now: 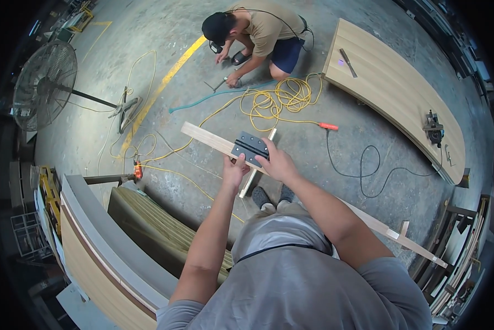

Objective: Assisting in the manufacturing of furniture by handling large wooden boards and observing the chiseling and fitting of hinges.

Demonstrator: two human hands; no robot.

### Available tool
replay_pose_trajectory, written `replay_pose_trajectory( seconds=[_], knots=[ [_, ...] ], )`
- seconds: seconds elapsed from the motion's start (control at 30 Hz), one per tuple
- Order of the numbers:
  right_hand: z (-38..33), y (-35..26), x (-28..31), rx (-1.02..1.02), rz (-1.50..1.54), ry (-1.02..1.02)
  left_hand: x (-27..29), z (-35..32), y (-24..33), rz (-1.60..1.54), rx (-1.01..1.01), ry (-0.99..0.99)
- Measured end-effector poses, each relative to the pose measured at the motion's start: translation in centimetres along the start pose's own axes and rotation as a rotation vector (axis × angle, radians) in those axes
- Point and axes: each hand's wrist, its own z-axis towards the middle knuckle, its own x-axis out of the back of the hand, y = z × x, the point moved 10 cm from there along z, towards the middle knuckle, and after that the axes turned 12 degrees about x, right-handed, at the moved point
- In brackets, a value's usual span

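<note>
A dark metal hinge (251, 147) with several screw holes lies on a long pale wooden board (208, 136), across its width. My left hand (234, 171) is closed at the near edge of the hinge, its thumb against the metal. From the right, my right hand (278, 163) grips the hinge's other side, fingers bent over its edge. The board runs on behind my right forearm and reappears at the lower right. Under it, a narrow wooden strip (246, 188) lies crosswise, close to my feet.
Ahead, a crouching person (266, 33) holds a tool. Coiled yellow cord (291, 96) lies on the floor. A wooden panel (390, 71) at right bears a chisel (348, 62) and power tool (433, 129). At left are a fan (46, 88) and stacked panels (101, 242).
</note>
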Motion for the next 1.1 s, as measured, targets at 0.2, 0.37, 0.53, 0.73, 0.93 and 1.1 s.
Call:
replay_pose_trajectory(
  seconds=[0.2, 0.37, 0.53, 0.73, 0.93, 1.1],
  knots=[
    [0.23, 0.51, 0.07, -0.002, 0.024, 0.075, 0.03, 0.00, 0.03, 0.013, -0.004, -0.003],
    [0.31, 0.39, 0.01, -0.013, -0.009, 0.063, 0.00, -0.10, -0.15, -0.014, 0.017, 0.009],
    [0.46, 0.43, -0.10, -0.007, -0.033, 0.059, -0.02, 0.09, 0.19, -0.046, -0.011, -0.006],
    [0.41, 0.16, 0.07, -0.011, -0.052, 0.046, -0.07, -0.18, 0.27, -0.030, -0.001, 0.003],
    [0.37, 0.41, 0.03, -0.021, -0.044, 0.061, -0.18, -0.16, -0.07, 0.006, 0.030, -0.003],
    [0.55, 0.46, 0.62, -0.015, 0.012, 0.122, -0.25, -0.25, 0.25, 0.011, 0.036, -0.002]
  ],
)
